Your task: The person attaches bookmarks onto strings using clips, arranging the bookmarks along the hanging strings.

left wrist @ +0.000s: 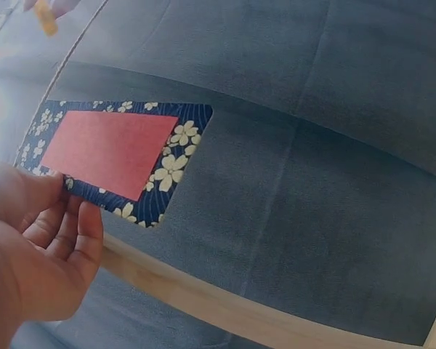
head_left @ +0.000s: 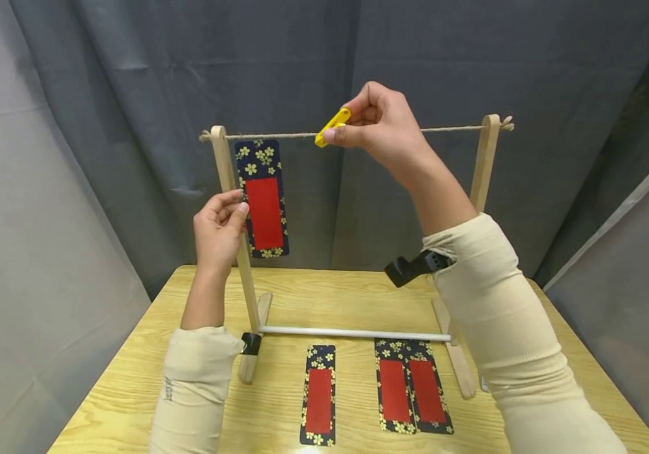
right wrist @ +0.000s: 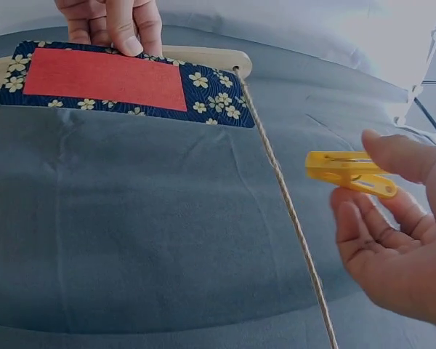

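Observation:
My left hand (head_left: 219,230) pinches the left edge of a dark blue flower-patterned card with a red panel (head_left: 263,214). The card hangs upright in the air, its top edge just below the twine (head_left: 279,135) near the left post. In the right wrist view the card's top end (right wrist: 229,102) lies close beside the twine. My right hand (head_left: 386,126) holds a yellow clothespin (head_left: 332,127) between thumb and fingers, in front of the twine and right of the card. The clothespin (right wrist: 349,173) is apart from both in the right wrist view.
A wooden frame with a left post (head_left: 247,284), a right post (head_left: 484,164) and a white lower bar (head_left: 352,333) stands on the wooden table (head_left: 131,384). Three similar cards lie in front: one card at centre (head_left: 318,400), two side by side (head_left: 393,391) further right. Grey curtains surround the table.

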Motion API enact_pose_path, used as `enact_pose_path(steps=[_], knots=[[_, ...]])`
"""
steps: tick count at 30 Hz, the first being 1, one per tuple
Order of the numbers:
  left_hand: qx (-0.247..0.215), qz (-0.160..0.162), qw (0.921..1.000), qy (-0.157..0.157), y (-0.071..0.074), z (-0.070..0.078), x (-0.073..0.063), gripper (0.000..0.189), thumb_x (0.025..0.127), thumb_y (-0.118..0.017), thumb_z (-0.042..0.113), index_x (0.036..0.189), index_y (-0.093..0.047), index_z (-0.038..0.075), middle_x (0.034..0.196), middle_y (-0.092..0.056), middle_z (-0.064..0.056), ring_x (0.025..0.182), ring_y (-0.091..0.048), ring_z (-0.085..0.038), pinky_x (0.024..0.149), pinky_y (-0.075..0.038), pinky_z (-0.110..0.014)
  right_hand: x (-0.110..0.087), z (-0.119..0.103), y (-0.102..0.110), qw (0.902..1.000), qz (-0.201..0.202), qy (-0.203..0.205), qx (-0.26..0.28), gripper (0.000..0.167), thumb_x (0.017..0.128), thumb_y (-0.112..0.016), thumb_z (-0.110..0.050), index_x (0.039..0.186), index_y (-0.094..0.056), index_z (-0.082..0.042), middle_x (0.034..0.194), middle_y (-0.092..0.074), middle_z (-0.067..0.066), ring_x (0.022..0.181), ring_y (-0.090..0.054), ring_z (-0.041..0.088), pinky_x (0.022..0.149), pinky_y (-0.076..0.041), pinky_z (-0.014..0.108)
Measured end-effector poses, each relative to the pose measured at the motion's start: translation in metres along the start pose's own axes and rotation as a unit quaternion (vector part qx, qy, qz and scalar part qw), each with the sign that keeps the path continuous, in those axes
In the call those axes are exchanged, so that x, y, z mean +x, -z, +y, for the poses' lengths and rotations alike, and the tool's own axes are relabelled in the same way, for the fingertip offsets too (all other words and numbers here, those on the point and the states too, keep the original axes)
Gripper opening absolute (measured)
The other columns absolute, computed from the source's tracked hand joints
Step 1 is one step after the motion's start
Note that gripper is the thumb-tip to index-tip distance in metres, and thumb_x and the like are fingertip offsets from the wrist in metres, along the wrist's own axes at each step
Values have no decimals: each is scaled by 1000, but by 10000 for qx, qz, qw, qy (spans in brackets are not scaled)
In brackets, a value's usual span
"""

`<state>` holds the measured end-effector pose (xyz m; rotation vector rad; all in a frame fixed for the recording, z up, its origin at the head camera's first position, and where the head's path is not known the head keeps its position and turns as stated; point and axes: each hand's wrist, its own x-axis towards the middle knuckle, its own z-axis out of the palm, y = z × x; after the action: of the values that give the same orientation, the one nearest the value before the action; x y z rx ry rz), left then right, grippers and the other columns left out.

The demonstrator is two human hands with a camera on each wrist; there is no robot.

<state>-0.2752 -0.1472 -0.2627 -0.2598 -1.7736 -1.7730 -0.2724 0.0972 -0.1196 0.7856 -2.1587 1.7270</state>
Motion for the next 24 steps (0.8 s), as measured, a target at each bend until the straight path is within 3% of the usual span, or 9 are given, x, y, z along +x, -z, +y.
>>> enact_pose_path(steps=[5,10,17,24], knots=[[133,72,9999,54,-2,0,1,21,90,-58,-1,110,-61,-4,80,-60,0,63,-49,-10,57,-43,-21,18,-2,-13,9988,165,433,-124,26,78,-75,-5,90,-52,-2,87,-62,11,79,-59,20,74,-49,26],[161,287,9994,60,-6,1,2,20,89,-58,-3,109,-62,-4,81,-61,-2,67,-51,-10,57,-42,-20,36,-2,-29,9946,260,759,-665,23,82,-72,-14,90,-53,-4,86,-60,9,77,-56,18,70,-46,26],[481,549,9973,94,-13,1,6,19,89,-59,-1,108,-64,-3,90,-65,-15,76,-57,-10,66,-45,-20,59,2,-49,9871,372,860,-1300,22,85,-69,-17,91,-54,-1,89,-58,7,79,-57,15,70,-46,23],[626,619,9961,-37,-17,3,4,19,89,-59,-2,107,-64,-3,90,-65,-15,78,-57,-10,69,-45,-21,74,3,-66,9784,428,898,-1813,20,88,-65,-19,92,-56,-1,88,-59,6,77,-55,13,67,-42,21]])
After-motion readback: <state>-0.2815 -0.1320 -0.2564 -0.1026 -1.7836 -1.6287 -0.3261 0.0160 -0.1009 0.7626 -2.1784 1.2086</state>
